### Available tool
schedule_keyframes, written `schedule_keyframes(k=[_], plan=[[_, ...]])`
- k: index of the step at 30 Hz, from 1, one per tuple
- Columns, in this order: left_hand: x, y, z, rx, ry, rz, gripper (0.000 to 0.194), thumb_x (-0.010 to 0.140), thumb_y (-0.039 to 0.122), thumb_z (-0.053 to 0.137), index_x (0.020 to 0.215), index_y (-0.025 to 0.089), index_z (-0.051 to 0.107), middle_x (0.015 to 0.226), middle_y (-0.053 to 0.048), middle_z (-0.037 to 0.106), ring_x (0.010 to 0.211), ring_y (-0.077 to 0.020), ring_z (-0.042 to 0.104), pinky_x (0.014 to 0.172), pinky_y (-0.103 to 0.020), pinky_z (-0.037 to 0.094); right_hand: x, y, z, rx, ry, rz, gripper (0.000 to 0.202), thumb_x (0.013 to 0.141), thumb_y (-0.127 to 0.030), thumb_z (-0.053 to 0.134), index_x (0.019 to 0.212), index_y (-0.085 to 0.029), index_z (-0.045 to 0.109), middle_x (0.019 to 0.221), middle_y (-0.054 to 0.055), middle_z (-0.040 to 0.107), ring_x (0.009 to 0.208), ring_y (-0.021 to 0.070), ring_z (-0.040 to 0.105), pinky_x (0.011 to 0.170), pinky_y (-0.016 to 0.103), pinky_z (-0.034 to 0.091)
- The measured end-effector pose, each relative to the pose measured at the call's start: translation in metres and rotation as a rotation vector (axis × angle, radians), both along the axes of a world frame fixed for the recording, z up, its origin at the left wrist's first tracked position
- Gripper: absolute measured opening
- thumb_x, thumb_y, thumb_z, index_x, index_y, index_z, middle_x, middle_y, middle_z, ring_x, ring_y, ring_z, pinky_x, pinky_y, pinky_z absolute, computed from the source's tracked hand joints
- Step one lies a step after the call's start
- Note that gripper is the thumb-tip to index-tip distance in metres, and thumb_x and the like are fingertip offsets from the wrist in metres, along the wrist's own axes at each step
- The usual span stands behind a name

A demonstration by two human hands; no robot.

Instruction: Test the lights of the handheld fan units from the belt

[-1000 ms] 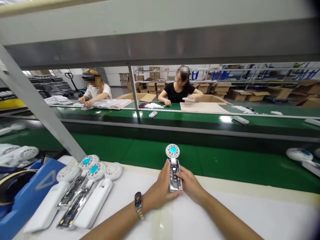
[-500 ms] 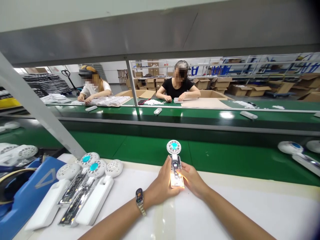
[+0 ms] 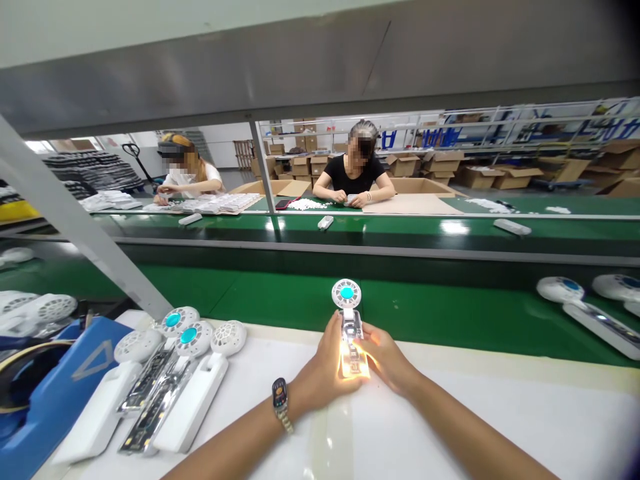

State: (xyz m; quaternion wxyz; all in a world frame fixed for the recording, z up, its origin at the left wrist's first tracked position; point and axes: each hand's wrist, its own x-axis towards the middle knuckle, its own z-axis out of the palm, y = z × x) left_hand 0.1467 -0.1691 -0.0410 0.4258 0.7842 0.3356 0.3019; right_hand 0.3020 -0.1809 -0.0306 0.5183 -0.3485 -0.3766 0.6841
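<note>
A small handheld fan (image 3: 347, 293) with a round white head, a blue centre and an exposed circuit board in its handle stands between my hands. Its lower end glows bright orange-yellow. My left hand (image 3: 323, 370) is closed along the fan's left side and under its base. From the right, my right hand (image 3: 387, 357) grips the handle, the thumb lying over the lit board. To the left, fans with bare boards (image 3: 157, 407) lie beside white-cased fans (image 3: 193, 403) on the white work surface (image 3: 425, 433).
Behind the work surface runs a green conveyor belt (image 3: 280, 293), with white fans (image 3: 600, 320) on it at right. A blue holder (image 3: 75, 387) stands at left, near a slanted white post (image 3: 90, 220). Across the line sit two co-workers (image 3: 353, 177) (image 3: 187, 177). A shelf (image 3: 300, 67) hangs overhead.
The fans on the right of the near belt have moved left, while white casings on the far belt have moved right. The fan's glow looks brighter. My hands keep their hold.
</note>
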Motion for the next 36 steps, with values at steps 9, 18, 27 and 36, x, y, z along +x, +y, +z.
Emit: schedule_keyframes(k=[9,18,27,36], plan=[[-0.001,-0.001,0.001,0.081,0.108,-0.013,0.101,0.070,0.038,0.066,0.141,0.018,-0.004,0.148,-0.014,-0.002,0.135,-0.0347,0.005,0.109,-0.048,0.017,0.003,0.002,-0.008,0.000,0.078,0.048,0.043,0.066,-0.023,0.072,0.107,-0.018,0.059,0.094,0.006,0.069,0.086,0.0217,0.063,0.074,0.032,0.046],[0.001,-0.001,0.004,0.074,-0.019,0.015,0.094,0.073,0.038,0.065,0.141,0.019,0.002,0.147,-0.015,0.009,0.132,-0.0339,0.018,0.106,-0.046,0.024,0.004,0.002,-0.009,0.068,0.096,0.074,0.043,0.064,-0.022,0.074,0.105,-0.018,0.060,0.097,0.007,0.067,0.089,0.0228,0.061,0.083,0.037,0.044],[-0.002,0.011,0.006,0.141,-0.033,0.316,0.045,0.091,0.037,0.034,0.135,0.029,0.029,0.144,-0.006,0.018,0.133,-0.0247,0.018,0.108,-0.045,0.020,-0.008,-0.009,-0.011,0.056,0.089,0.226,0.043,0.066,-0.021,0.075,0.105,-0.017,0.059,0.095,0.007,0.067,0.082,0.0190,0.063,0.074,0.030,0.045],[-0.001,0.013,0.007,0.112,-0.024,0.324,0.043,0.091,0.038,0.035,0.133,0.030,0.033,0.142,-0.006,0.023,0.130,-0.0225,0.025,0.107,-0.041,0.022,-0.010,-0.010,-0.012,0.060,0.086,0.232,0.042,0.066,-0.021,0.074,0.105,-0.018,0.059,0.097,0.007,0.067,0.084,0.0193,0.062,0.075,0.030,0.044]])
